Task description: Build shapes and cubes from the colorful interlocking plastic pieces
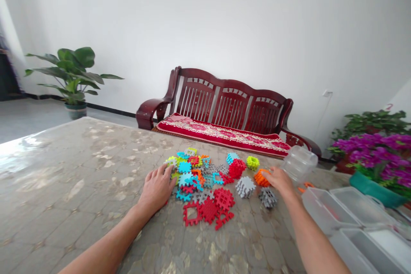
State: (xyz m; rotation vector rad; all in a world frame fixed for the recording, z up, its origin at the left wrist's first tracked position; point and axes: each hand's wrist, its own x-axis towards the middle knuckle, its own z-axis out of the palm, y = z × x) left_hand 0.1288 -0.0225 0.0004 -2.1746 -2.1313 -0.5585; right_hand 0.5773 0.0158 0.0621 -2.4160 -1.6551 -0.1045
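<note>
My left hand [156, 187] lies at the left edge of a loose pile of notched plastic building tiles, fingers stretched out and touching the nearest ones. The pile mixes blue tiles [184, 167], grey, yellow-green, orange and red ones. Several red tiles [208, 209] lie at its front. On the right, my right hand [280, 180] grips a stack of orange tiles [261, 177] with its fingertips; the far side of that grip is hidden. Around it stand a light grey stack [245, 187], a dark grey stack [267, 197], a yellow-green stack [252, 162] and a red stack [237, 168].
Clear plastic boxes [345, 207] stand at the table's right side, with another clear container [300, 163] behind my right hand. Purple flowers in a teal planter [374, 188] are beyond them. A wooden bench [231, 102] stands past the table's [96, 171] far edge.
</note>
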